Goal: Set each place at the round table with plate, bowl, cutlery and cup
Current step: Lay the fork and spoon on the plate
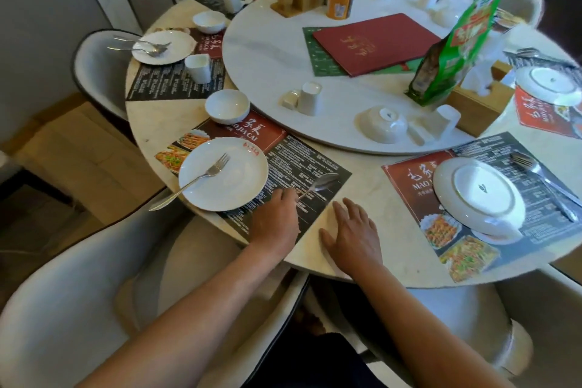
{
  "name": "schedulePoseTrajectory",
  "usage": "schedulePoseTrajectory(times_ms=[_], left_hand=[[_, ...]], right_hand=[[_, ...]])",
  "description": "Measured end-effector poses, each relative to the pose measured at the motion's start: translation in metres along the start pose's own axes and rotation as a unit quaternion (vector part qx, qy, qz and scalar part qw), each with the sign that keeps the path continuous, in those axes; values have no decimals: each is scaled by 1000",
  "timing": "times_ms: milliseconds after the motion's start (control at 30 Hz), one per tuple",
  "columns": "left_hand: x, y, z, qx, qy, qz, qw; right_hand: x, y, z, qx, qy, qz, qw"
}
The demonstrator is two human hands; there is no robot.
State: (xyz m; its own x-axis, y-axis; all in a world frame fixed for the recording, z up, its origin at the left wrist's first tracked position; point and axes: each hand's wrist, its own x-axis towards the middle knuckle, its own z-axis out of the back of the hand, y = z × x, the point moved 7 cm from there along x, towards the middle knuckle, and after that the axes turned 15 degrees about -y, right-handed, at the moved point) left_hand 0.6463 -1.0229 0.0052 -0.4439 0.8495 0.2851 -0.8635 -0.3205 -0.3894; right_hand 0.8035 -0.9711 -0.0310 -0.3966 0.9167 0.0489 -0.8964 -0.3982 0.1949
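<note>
The left hand [277,214] pinches a steel spoon [321,184] just beside the white round plate [225,173] bearing a fork [201,175]; the white bowl [227,105] is set, no cup yet. The right hand [352,236] lies flat and empty near the counter [371,217] edge. The upturned plate [478,195] awaits.

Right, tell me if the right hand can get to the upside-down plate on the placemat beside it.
Probably yes. The right hand lies flat on bare table, and nothing stands between it and the upside-down plate; the fork lies on the plate's far side.
</note>
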Motion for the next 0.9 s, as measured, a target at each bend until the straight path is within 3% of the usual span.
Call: schedulePoseTrajectory(times_ms=[167, 367, 900], left_hand=[[-5, 70, 39, 14, -44, 99, 994], [-2, 143, 64, 55, -38, 169, 983], [7, 177, 61, 66, -10, 172, 983]], right_hand=[[23, 59, -1, 21, -5, 66, 998], [34, 108, -21, 21, 37, 119, 992], [31, 111, -32, 8, 58, 131, 990]])
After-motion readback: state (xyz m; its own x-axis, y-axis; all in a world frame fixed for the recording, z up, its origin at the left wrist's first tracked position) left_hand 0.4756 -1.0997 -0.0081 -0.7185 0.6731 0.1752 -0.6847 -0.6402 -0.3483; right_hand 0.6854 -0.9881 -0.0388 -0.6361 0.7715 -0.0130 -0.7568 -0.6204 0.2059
